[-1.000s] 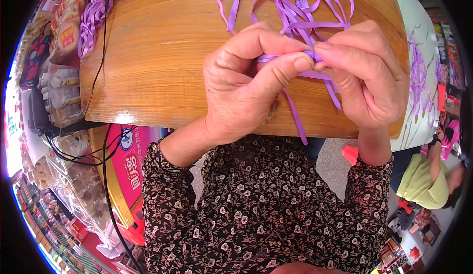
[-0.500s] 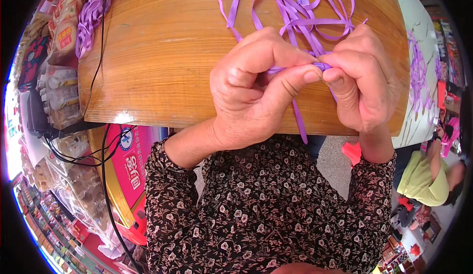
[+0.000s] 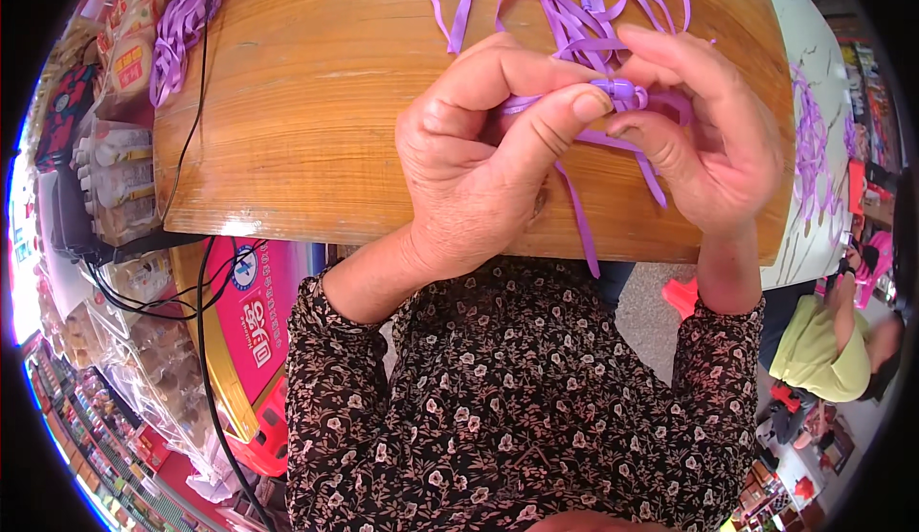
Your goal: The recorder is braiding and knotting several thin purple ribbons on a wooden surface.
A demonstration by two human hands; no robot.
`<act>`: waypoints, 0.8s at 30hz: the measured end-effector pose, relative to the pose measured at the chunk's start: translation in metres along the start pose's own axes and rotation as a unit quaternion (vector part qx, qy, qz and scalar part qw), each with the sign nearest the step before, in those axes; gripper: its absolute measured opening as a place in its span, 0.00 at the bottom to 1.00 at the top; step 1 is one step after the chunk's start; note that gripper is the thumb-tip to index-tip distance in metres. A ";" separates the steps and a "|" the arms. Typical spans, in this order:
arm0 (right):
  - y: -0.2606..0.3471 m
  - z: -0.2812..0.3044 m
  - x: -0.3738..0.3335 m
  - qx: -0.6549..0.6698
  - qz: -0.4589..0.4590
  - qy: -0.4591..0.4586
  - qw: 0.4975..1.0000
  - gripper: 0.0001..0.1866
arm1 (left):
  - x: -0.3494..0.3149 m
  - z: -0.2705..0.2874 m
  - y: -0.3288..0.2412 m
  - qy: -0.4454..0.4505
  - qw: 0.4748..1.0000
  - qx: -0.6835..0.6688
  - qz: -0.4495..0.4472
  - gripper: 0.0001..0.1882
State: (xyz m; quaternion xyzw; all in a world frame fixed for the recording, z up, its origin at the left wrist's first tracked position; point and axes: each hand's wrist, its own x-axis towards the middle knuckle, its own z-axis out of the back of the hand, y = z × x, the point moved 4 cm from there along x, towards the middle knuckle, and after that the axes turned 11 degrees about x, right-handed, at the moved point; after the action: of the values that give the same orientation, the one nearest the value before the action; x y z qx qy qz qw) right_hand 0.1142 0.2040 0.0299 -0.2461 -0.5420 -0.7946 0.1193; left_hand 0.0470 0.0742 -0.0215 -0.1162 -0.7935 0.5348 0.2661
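Observation:
My left hand (image 3: 483, 154) and my right hand (image 3: 704, 140) meet above the wooden table (image 3: 316, 130). Between thumb and forefinger of both I pinch a small folded knot (image 3: 620, 90) of purple ribbon. Loose purple ribbon strands (image 3: 565, 11) fan out on the table beyond my fingers, and one tail (image 3: 581, 226) hangs down past the front edge. My palms hide the rest of the ribbon.
A bundle of purple ribbon (image 3: 182, 30) lies at the table's far left corner beside packaged goods (image 3: 120, 164). Black cables (image 3: 191, 274) run down the left side. More purple strands (image 3: 812, 144) lie on a white surface at right. A person in yellow-green (image 3: 823, 350) sits lower right.
Both hands have lifted slightly away from me with the ribbon. My right fingers have opened out more around the knot, which now shows between the fingertips.

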 end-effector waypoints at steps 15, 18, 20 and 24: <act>0.014 0.002 -0.002 -0.151 0.188 0.073 0.968 0.09 | -0.001 -0.003 -0.026 0.084 0.933 0.294 -0.189 0.07; 0.016 -0.001 -0.002 -0.154 0.186 0.069 0.968 0.08 | -0.003 -0.004 -0.026 0.064 0.911 0.319 -0.256 0.08; 0.017 -0.002 -0.003 -0.148 0.154 0.068 0.975 0.07 | -0.004 -0.004 -0.027 0.058 0.885 0.341 -0.311 0.09; 0.009 0.001 -0.004 -0.081 0.030 0.094 0.992 0.11 | -0.002 -0.004 -0.026 0.072 0.876 0.338 -0.337 0.10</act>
State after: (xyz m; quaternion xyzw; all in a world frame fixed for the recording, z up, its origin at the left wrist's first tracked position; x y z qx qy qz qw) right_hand 0.1218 0.2010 0.0348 -0.1952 -0.4548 -0.8514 0.1739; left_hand 0.0534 0.0662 0.0024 0.2173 -0.5343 0.6382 0.5099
